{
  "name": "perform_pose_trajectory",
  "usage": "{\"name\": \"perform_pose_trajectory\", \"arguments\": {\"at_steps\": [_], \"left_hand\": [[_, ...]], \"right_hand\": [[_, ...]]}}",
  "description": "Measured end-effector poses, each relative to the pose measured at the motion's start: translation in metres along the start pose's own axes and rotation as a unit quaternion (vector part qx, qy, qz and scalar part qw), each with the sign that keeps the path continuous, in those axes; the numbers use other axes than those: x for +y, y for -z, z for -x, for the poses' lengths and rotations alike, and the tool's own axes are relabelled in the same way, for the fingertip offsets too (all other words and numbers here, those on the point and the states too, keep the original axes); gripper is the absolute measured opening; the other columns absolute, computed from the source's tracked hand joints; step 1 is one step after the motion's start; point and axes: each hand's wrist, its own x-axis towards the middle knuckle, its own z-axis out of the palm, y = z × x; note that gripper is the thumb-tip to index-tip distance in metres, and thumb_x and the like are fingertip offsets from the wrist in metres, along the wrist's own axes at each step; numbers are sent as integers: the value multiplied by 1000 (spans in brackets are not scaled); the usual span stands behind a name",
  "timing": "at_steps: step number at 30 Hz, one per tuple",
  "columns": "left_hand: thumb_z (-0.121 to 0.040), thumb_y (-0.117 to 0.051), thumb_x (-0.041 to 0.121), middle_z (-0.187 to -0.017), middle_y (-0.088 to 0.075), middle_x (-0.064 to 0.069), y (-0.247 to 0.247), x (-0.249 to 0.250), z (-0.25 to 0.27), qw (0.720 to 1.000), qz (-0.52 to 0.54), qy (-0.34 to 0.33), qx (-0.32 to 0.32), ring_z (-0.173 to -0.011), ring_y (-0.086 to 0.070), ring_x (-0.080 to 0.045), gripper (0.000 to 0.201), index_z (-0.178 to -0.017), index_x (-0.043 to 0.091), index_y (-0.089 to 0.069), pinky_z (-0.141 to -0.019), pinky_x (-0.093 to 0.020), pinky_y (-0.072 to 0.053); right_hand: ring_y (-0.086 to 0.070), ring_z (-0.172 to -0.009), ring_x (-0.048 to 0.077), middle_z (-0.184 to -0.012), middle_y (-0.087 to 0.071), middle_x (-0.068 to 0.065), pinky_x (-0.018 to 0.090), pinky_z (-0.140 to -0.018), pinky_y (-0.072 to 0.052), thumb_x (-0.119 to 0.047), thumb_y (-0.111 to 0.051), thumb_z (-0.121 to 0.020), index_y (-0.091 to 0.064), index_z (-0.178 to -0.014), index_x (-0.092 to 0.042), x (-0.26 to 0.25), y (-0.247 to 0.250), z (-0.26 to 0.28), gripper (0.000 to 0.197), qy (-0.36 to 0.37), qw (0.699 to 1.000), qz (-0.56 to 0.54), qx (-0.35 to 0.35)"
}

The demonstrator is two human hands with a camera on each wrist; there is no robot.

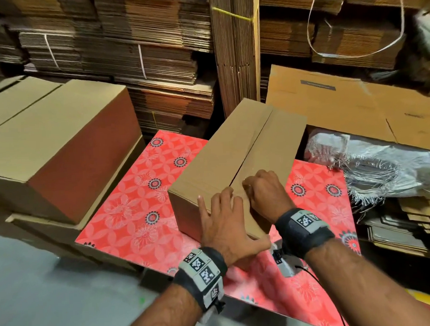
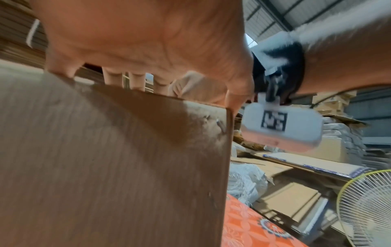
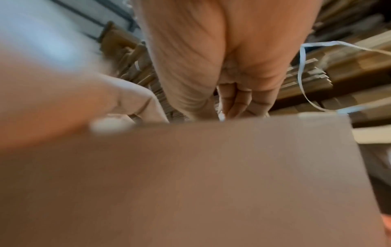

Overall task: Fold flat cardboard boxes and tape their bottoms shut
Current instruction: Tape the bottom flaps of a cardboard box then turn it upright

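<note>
A brown cardboard box (image 1: 233, 147) stands on the red flowered table (image 1: 136, 191), its closed flaps facing up with a seam down the middle. My left hand (image 1: 221, 221) lies flat on the near top edge, fingers spread, thumb hanging over the corner. The left wrist view shows its fingertips (image 2: 137, 83) resting on the box (image 2: 105, 167) rim. My right hand (image 1: 264, 187) is curled, fingertips pressing on the near end of the seam, where a glossy patch shows. The right wrist view has those bent fingers (image 3: 232, 103) on the box (image 3: 190, 183) top. No tape roll is visible.
A larger folded box (image 1: 60, 145) sits at the table's left. Stacks of flat cardboard (image 1: 155, 54) fill the back wall. At the right lie a flat cardboard sheet (image 1: 354, 107) and a plastic-wrapped bundle (image 1: 381, 168). A white fan (image 2: 368, 208) stands right of the table.
</note>
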Motion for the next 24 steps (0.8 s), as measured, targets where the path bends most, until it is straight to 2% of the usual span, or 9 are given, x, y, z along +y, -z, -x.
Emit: {"name": "perform_pose_trajectory", "arguments": {"at_steps": [4, 6, 8, 11, 13, 15, 18, 20, 24], "left_hand": [[-59, -47, 84, -161, -20, -3, 26, -33, 4, 995, -34, -25, -88, -146, -24, -25, 96, -132, 21, -45, -118, -66, -8], [-59, -48, 79, -165, -10, 0, 45, -61, 9, 988, -28, -46, -147, -151, -18, -20, 95, -135, 23, -41, -120, -65, -5], [-63, -56, 74, -166, -4, 6, 63, -90, 16, 978, -32, -50, -200, -151, -18, -16, 91, -139, 27, -38, -121, -64, -2], [-68, -66, 64, -166, 0, 13, 83, -131, 21, 964, -39, -28, -260, -152, -18, -14, 85, -141, 37, -33, -121, -63, 2], [-69, -70, 58, -165, -2, 15, 93, -151, 20, 960, -33, -6, -278, -150, -22, -14, 79, -138, 40, -35, -121, -65, 1], [-71, -68, 59, -162, -11, 18, 96, -160, 18, 964, -8, 17, -264, -146, -31, -14, 67, -130, 42, -40, -121, -63, -2], [-66, -49, 84, -152, -32, 12, 82, -155, 18, 981, 22, 47, -186, -136, -42, -17, 68, -115, 37, -46, -117, -59, -24], [-68, -42, 89, -148, -39, 2, 62, -146, 18, 990, 39, 56, -121, -136, -42, -23, 78, -118, 30, -47, -111, -56, -35], [-78, -39, 78, -151, -35, -6, 38, -141, 13, 995, 67, 63, -36, -142, -32, -27, 80, -136, 23, -44, -111, -57, -35]], "right_hand": [[-50, -94, 33, -98, -55, 8, 43, -69, -50, -19, -60, -92, -67, -101, -15, -11, 2, -1, 12, 73, 995, 65, 26], [-53, -91, 32, -96, -57, 7, 40, -63, -47, -24, -69, -87, -68, -94, -17, -19, 6, -2, 10, 110, 988, 97, 53], [-55, -94, 31, -97, -59, 6, 40, -66, -45, -27, -71, -85, -69, -95, -20, -25, 7, -6, 12, 143, 980, 118, 69], [-55, -110, 28, -111, -64, 4, 43, -79, -44, -26, -59, -95, -63, -117, -22, -37, 5, -16, 23, 190, 971, 132, 56], [-55, -114, 30, -117, -65, 6, 45, -85, -44, -20, -50, -101, -50, -133, -20, -47, 6, -21, 32, 192, 978, 81, 7], [-59, -103, 36, -110, -65, 13, 45, -82, -49, -16, -46, -101, -43, -139, -19, -53, 6, -27, 38, 155, 987, -5, -37], [-61, -89, 40, -98, -64, 16, 45, -73, -51, -15, -51, -98, -43, -138, -21, -58, 4, -33, 41, 108, 992, -64, -19], [-59, -88, 37, -93, -64, 13, 43, -71, -51, -19, -54, -98, -46, -137, -26, -59, 0, -34, 40, 110, 991, -74, 6], [-50, -102, 29, -105, -62, 4, 41, -79, -47, -30, -58, -97, -61, -126, -31, -64, -12, -25, 29, 152, 987, 14, 49]]}}
